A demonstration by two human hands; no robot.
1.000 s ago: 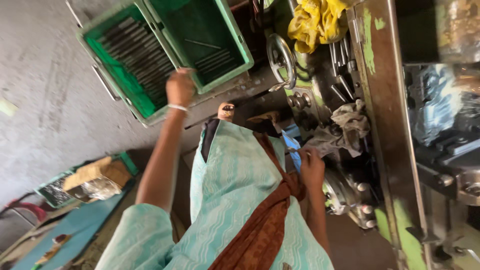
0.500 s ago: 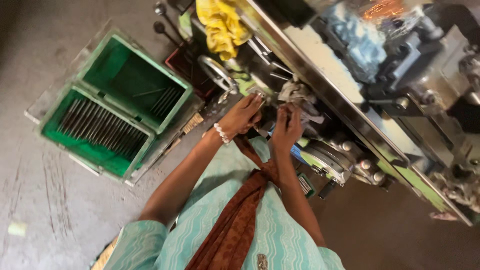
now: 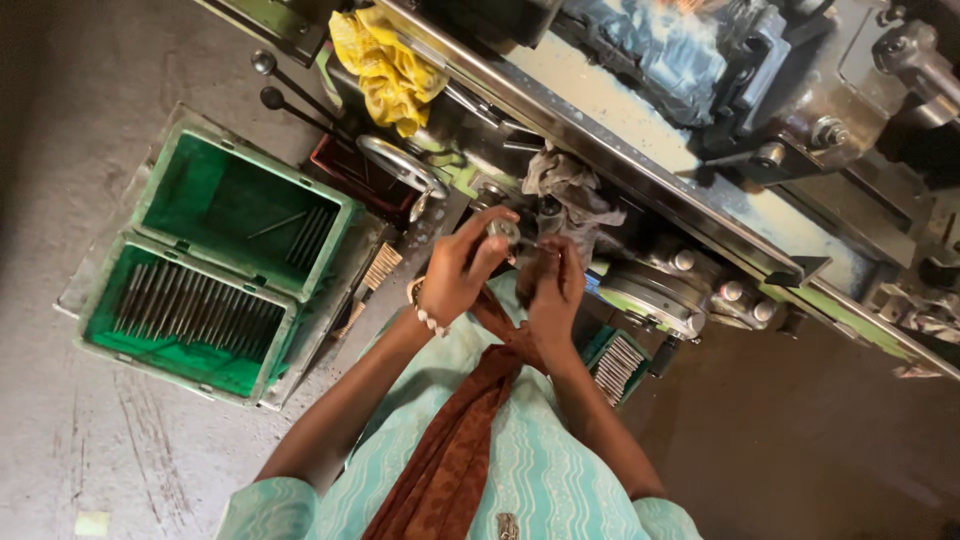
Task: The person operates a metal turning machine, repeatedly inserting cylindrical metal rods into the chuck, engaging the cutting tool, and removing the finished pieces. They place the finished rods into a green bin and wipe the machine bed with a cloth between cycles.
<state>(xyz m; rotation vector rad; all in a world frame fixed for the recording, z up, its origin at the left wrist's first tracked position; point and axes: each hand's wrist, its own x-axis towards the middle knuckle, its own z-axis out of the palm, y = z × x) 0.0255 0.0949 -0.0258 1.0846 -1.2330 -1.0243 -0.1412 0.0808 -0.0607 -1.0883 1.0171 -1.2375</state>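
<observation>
My left hand (image 3: 452, 280), a bead bracelet at its wrist, pinches a small round metal piece (image 3: 503, 230) between thumb and fingers in front of the machine. My right hand (image 3: 552, 288) is closed right beside it, fingers touching the same piece; what lies inside its fingers is hidden. Both hands are held over my light green top and brown scarf (image 3: 455, 450), just below a grey rag (image 3: 565, 180) on the machine.
Two green crates (image 3: 150, 215) stand on the floor at left, the nearer one holding several metal rods (image 3: 190, 310). A lathe-like machine (image 3: 640, 150) crosses the top, with a handwheel (image 3: 400, 165), levers and a yellow cloth (image 3: 390, 70). A small tray of rods (image 3: 615, 365) sits below my right hand.
My left hand left the green crate and came to meet the right hand at the machine. The view has swung, so the crates now lie at left.
</observation>
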